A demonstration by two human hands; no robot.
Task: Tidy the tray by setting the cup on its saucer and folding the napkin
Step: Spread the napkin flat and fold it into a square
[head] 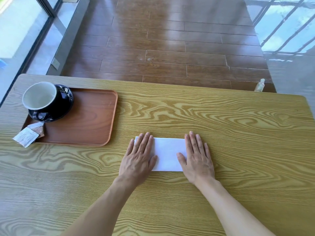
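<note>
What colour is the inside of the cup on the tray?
White inside, black outside; the cup shows in the head view.

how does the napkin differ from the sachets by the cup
The napkin is plain white; the sachets are printed, one brown. The napkin lies on the table under both hands; the sachets sit untouched at the tray's corner, one overhanging. Both lie flat.

Matt white paper napkin (168, 153), glossy black cup (44, 97), smooth wooden tray (88, 120), wood-grain table (221, 116)
</note>
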